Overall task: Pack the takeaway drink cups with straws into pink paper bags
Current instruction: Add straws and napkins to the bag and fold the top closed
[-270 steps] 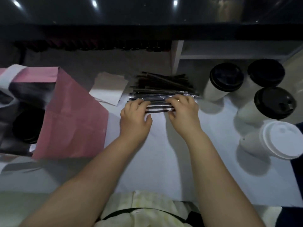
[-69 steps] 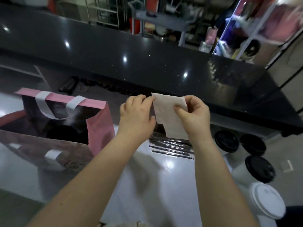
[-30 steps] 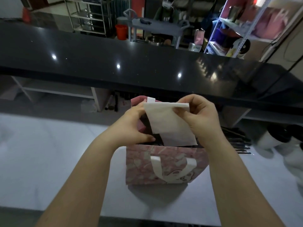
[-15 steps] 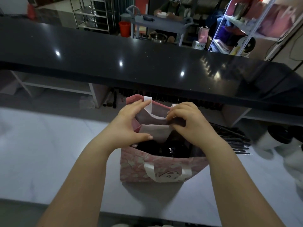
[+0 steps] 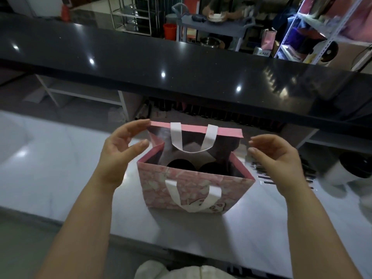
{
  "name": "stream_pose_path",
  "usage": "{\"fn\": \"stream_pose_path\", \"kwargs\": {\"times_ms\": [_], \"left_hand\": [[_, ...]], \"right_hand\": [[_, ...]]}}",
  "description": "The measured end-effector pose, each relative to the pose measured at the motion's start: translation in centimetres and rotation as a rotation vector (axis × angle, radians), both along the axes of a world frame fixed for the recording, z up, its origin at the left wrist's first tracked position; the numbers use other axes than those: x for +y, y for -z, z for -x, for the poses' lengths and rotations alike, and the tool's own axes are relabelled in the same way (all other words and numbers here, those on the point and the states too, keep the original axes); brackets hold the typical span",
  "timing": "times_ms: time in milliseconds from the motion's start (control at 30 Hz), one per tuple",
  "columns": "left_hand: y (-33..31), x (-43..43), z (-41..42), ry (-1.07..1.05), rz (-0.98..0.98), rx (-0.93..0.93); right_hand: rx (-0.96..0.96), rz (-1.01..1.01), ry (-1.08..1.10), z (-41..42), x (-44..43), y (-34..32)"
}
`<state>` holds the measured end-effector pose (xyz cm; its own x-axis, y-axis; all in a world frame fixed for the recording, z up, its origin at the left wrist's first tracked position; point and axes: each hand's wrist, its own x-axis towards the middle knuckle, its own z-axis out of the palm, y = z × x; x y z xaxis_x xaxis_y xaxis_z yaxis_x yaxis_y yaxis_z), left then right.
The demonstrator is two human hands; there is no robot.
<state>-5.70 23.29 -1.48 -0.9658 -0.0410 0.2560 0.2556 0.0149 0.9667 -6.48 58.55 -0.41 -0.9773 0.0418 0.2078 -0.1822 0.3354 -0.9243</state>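
Note:
A pink paper bag (image 5: 193,190) with white handles stands upright and open on the white counter (image 5: 60,178). Inside it show the dark lids of two cups (image 5: 181,165), side by side. My left hand (image 5: 122,156) hovers at the bag's left rim, fingers spread and curved, fingertips near the back left corner. My right hand (image 5: 275,158) floats just right of the bag, fingers apart, holding nothing. A pile of black wrapped straws (image 5: 265,178) lies on the counter behind my right hand, partly hidden.
A blurred white cup with a black lid (image 5: 354,170) stands at the right edge. A raised black counter ledge (image 5: 181,77) runs across behind the bag. Shelves and a person at a cart lie beyond it.
The white napkin that both hands were pushing into the bag is out of my fingers and gone from sight. Both hands have drawn apart to the bag's two sides.

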Motion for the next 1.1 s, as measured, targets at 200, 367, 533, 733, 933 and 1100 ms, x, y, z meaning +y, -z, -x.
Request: {"fn": "stream_pose_path", "kwargs": {"times_ms": [200, 367, 533, 733, 933, 1100], "left_hand": [[1.7, -3.0, -3.3, 0.066, -0.235, -0.093], [3.0, -1.9, -4.4, 0.088, -0.017, -0.17], [4.0, 1.2, -5.0, 0.084, -0.059, -0.14], [4.6, 3.2, -5.8, -0.024, -0.144, -0.188], [4.8, 4.5, -6.2, -0.153, -0.216, -0.23], [5.3, 4.9, -6.4, -0.2, -0.24, -0.237]], "right_hand": [[-0.157, 0.234, -0.309, -1.8, 2.4, 2.8], [-0.242, 0.299, -0.53, -2.3, 1.3, 3.2], [-0.257, 0.382, -0.498, -3.0, -1.4, 3.9], [-0.13, 0.481, -0.177, -3.6, -3.8, 4.7], [-0.09, 0.477, -0.064, -3.3, -4.1, 5.3], [-0.072, 0.494, -0.055, -3.2, -3.7, 5.8]]}}
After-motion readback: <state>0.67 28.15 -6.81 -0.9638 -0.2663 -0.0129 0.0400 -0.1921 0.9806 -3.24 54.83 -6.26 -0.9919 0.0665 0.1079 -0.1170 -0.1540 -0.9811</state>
